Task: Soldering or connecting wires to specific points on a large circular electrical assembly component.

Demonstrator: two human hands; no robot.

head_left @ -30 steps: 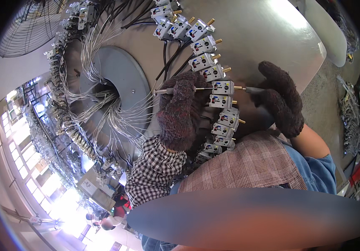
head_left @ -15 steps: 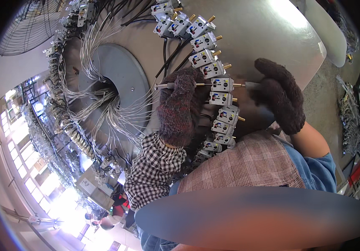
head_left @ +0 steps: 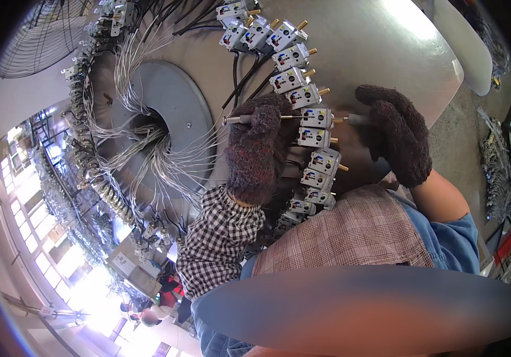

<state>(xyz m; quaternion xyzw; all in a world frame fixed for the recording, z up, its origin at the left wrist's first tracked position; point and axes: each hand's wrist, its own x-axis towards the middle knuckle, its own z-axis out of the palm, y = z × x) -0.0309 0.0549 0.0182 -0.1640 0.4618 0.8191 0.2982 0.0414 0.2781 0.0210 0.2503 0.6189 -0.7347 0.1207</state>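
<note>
Hardly anything has shifted: the gloved left hand [head_left: 255, 149] stays clamped on the metal rod [head_left: 285, 118] through a white terminal block [head_left: 315, 117], right hand's [head_left: 399, 140] fingers closed on its far end.

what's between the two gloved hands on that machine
In the head view, a small grey block of the ring of blocks sits between the left hand and the right hand, with a thin metal rod running through it from hand to hand.

I see a large round grey metal machine plate [head_left: 374, 53] carrying a ring of small white switch blocks with brass pins [head_left: 294, 56] and thin white wires [head_left: 148, 149].
</note>
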